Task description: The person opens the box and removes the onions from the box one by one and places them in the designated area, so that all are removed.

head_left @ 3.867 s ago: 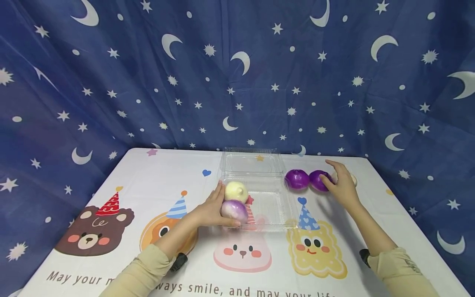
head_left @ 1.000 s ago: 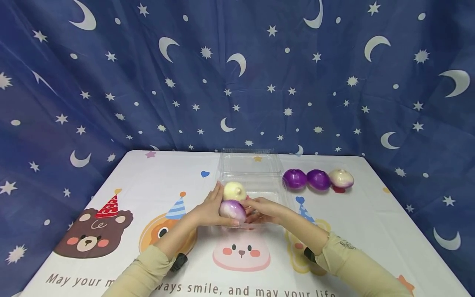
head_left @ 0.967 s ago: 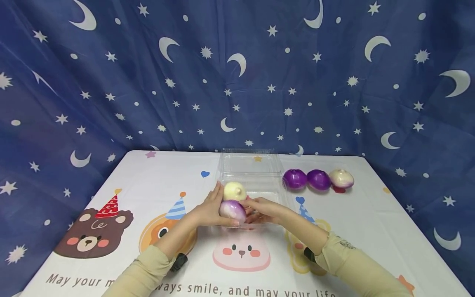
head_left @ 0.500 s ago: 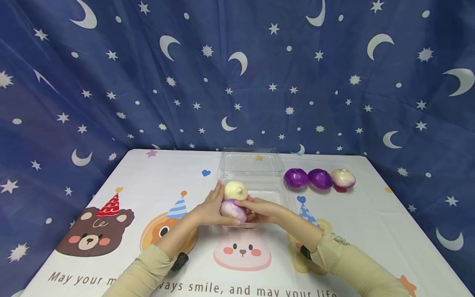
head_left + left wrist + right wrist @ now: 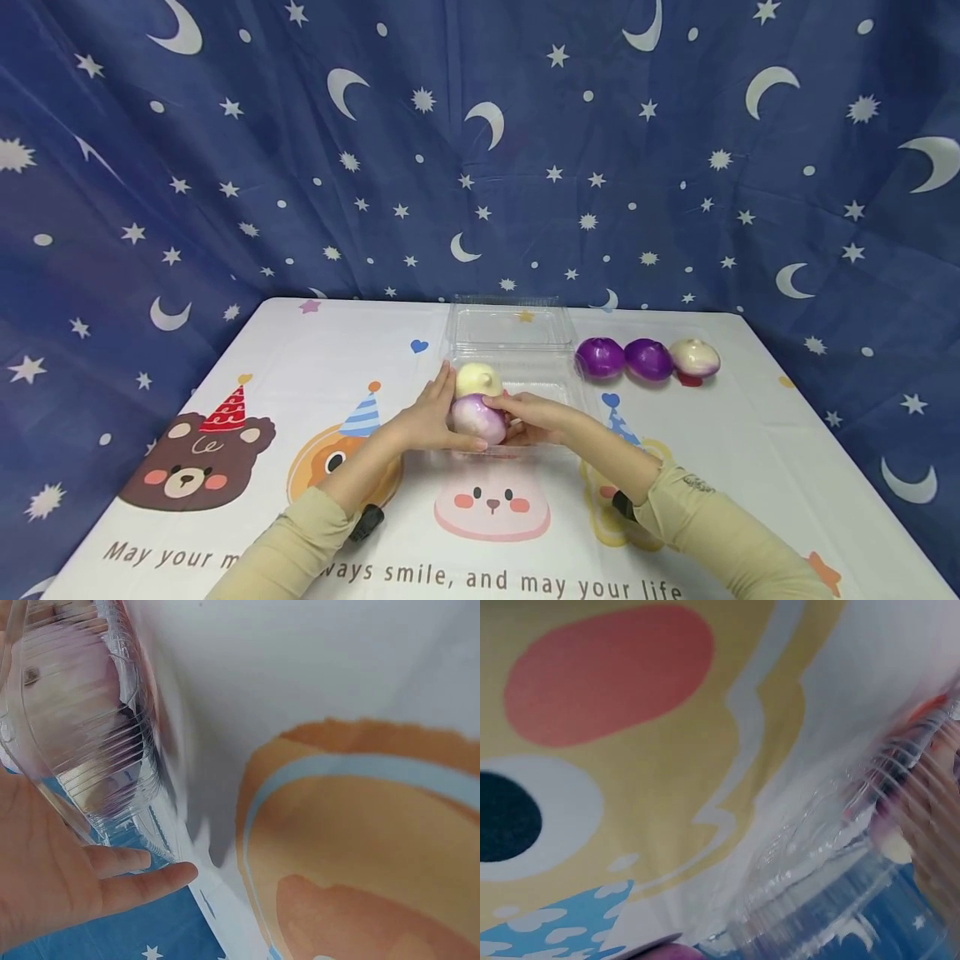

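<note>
A clear plastic clamshell box (image 5: 555,390) stands with its lid folded back. Inside, at the left, a cream-coloured onion (image 5: 477,379) sits behind a purple-and-white onion (image 5: 478,419). My right hand (image 5: 534,417) reaches into the box and grips the purple-and-white onion, thumb on top and the other fingers at its right side. Along the box's left wall lies my left hand (image 5: 433,422), fingers straight, thumb at the front edge below the onion. Through the ribbed wall in the left wrist view, the onions look blurred beside the left fingers (image 5: 150,885).
To the box's right, two purple onions (image 5: 600,358) and a white onion with a purple tinge (image 5: 695,357) stand in a row. The lid (image 5: 512,325) lies toward the back of the printed white tablecloth (image 5: 360,333). A blue star-and-moon curtain (image 5: 517,150) hangs behind.
My right hand has come from the onions at the right into the box and taken hold of the purple-and-white onion, which has shifted slightly right and back. My left hand has stayed.
</note>
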### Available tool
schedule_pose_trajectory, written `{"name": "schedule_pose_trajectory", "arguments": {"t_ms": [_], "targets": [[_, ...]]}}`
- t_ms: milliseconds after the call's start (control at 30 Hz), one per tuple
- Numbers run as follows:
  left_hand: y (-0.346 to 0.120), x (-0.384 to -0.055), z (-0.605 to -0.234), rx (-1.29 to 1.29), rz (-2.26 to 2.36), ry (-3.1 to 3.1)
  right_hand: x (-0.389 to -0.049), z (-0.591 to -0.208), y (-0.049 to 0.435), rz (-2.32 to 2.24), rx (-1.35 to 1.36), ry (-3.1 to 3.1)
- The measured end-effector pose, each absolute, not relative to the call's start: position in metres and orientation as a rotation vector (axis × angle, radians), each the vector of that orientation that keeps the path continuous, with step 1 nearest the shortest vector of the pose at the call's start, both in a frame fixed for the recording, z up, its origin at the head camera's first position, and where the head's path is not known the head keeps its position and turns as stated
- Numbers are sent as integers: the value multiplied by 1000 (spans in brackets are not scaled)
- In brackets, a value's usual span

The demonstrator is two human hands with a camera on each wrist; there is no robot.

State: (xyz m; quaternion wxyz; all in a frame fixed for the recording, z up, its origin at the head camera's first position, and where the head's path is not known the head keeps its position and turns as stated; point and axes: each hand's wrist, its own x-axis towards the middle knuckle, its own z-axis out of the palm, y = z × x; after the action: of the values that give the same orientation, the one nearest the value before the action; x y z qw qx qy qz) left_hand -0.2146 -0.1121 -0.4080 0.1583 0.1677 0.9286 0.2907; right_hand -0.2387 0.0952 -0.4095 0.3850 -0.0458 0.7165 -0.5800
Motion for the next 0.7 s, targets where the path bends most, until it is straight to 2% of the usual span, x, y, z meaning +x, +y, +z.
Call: {"name": "schedule_pose_trajectory", "arguments": {"t_ms": [300,700], "targets": [[-113,-218,-406,501,800,2677,-243,-401,111,-1516,-234,1774],[-111,-216,-408,499,807,2665,-235,-393,126,-1559,-253,1831]]}}
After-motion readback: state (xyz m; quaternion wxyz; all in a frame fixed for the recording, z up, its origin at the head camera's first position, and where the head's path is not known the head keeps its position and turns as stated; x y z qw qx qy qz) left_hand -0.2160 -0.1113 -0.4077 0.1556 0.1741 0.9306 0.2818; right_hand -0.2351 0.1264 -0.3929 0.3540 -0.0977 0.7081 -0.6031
